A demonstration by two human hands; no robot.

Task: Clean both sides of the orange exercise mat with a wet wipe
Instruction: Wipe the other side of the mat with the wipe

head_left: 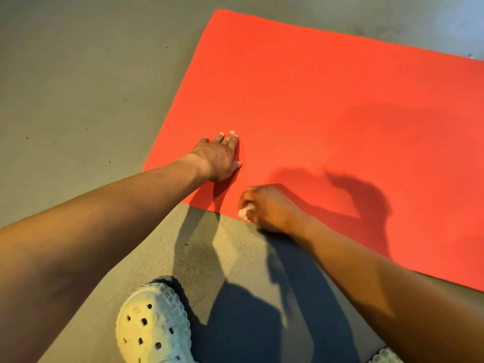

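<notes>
The orange exercise mat (327,113) lies flat on the floor and runs off the right edge of the view. My left hand (220,158) rests flat on it near its near-left corner, fingers straight. My right hand (267,208) sits at the mat's near edge with its fingers curled round a small crumpled white wet wipe (245,212), which touches the mat right at that edge.
Grey concrete floor (78,87) surrounds the mat on the left, far and near sides. A white perforated clog (154,323) stands on the floor just below my hands; the tip of another clog (385,356) shows at the bottom right.
</notes>
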